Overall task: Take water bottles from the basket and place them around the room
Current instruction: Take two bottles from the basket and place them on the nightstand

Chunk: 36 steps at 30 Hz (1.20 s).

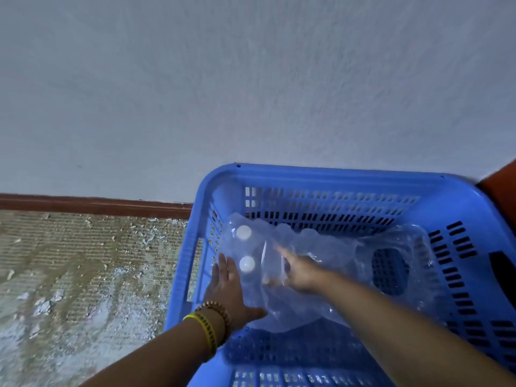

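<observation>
My hands, left (227, 289) flat and spread, right (296, 270) reaching with fingers extended, met clear shrink-wrapped plastic water bottles (247, 265) in the blue perforated plastic basket (349, 174); slippery film risked slipping.

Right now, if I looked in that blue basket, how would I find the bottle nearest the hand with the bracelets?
Find the blue basket against the pale wall. At its left side, a clear plastic pack shows two round white caps. Yours is the cap closer to you, right beside the left hand; the other cap sits farther back.
</observation>
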Each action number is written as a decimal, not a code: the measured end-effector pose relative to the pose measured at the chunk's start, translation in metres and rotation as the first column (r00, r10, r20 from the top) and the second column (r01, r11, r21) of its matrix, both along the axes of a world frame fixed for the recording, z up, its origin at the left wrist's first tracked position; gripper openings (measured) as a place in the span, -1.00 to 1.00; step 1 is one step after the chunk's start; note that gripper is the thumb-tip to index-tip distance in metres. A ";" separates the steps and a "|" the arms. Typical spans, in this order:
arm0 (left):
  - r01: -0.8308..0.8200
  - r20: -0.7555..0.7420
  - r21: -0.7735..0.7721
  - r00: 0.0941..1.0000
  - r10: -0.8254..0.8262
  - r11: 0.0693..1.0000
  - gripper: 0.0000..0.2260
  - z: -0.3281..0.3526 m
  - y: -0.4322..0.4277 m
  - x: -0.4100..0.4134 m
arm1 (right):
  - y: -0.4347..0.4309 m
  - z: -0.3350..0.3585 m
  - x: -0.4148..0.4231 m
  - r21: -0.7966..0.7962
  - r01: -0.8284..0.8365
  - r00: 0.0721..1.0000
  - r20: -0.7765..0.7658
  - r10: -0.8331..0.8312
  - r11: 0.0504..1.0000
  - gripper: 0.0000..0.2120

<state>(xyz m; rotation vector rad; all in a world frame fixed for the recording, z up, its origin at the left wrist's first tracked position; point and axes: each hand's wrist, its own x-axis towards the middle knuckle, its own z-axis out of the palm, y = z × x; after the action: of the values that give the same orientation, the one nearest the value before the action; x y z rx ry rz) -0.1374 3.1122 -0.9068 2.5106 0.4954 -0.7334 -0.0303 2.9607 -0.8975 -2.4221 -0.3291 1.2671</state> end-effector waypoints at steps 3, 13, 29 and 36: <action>-0.086 0.059 -0.033 0.994 0.088 0.996 0.24 -0.004 -0.002 0.002 | 0.025 -0.007 0.000 0.107 -0.057 0.996 0.078 0.048 0.993 -0.20; -0.152 0.124 -0.084 0.979 0.162 0.985 0.17 -0.009 -0.003 -0.003 | 0.048 -0.007 -0.002 0.247 0.229 0.973 -0.060 -0.221 0.942 -0.46; -0.130 0.116 -0.030 0.984 0.133 0.991 0.05 -0.017 -0.009 -0.004 | 0.057 -0.034 -0.003 -0.095 0.304 0.952 0.059 -0.300 0.948 -0.24; -0.202 0.121 -0.118 0.969 0.216 0.972 0.08 -0.014 -0.008 0.001 | 0.063 -0.018 -0.011 0.215 0.473 0.879 -0.062 -0.472 0.854 -0.51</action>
<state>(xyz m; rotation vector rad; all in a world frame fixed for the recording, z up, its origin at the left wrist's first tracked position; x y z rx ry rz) -0.1360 3.1046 -0.9204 2.3453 0.6450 -0.4944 -0.0414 3.0233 -0.9158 -2.1226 0.1239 0.9567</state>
